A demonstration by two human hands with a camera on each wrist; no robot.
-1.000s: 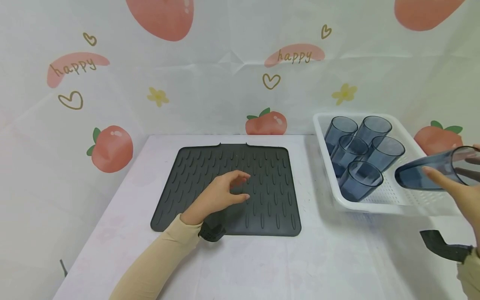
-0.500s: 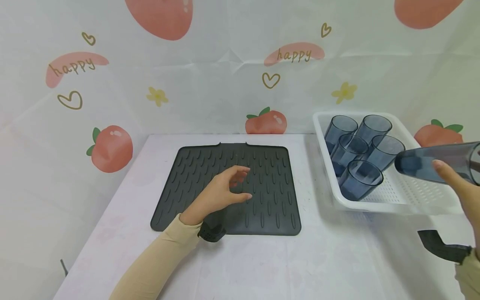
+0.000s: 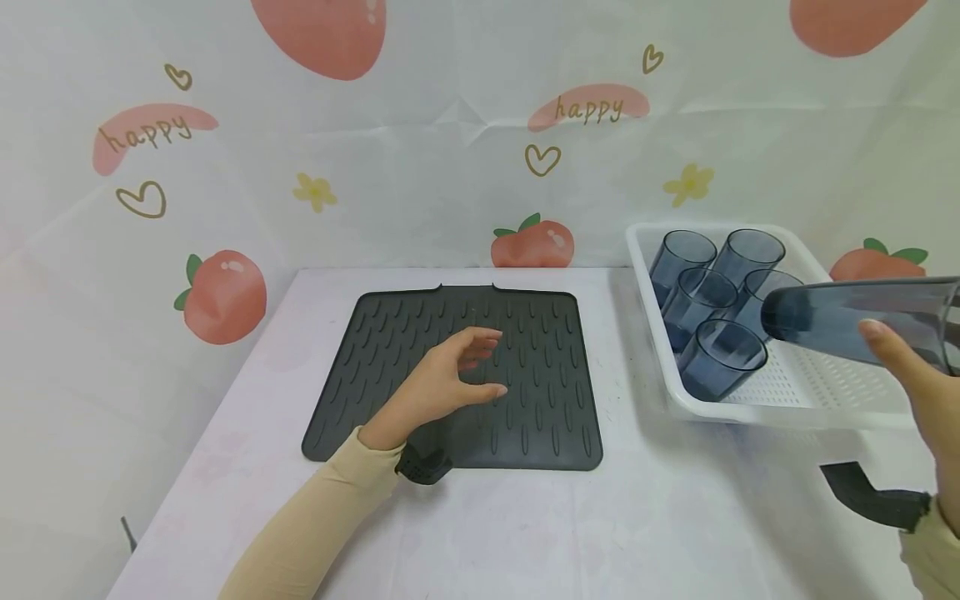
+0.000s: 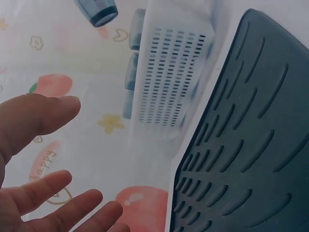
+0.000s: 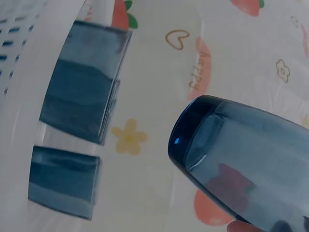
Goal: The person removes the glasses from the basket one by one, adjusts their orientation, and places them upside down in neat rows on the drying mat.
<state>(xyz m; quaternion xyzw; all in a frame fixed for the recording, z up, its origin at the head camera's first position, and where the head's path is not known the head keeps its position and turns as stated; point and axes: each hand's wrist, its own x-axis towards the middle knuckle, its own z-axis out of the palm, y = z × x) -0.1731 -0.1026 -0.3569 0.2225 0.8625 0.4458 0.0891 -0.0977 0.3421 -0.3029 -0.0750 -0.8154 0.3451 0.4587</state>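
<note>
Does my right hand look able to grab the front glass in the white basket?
Probably not: the right hand holds another glass, though little seems to block the front glass.

"happy" on pink patches [image 3: 588, 109] of the backdrop [image 3: 420, 200]

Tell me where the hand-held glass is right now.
In the head view, the held glass is at the right edge, tipped nearly level in the right hand, its base pointing left toward the five other glasses in the white basket.

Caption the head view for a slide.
Right hand holding a blue glass sideways near a white basket of five glasses, left hand over a dark mat.
</note>
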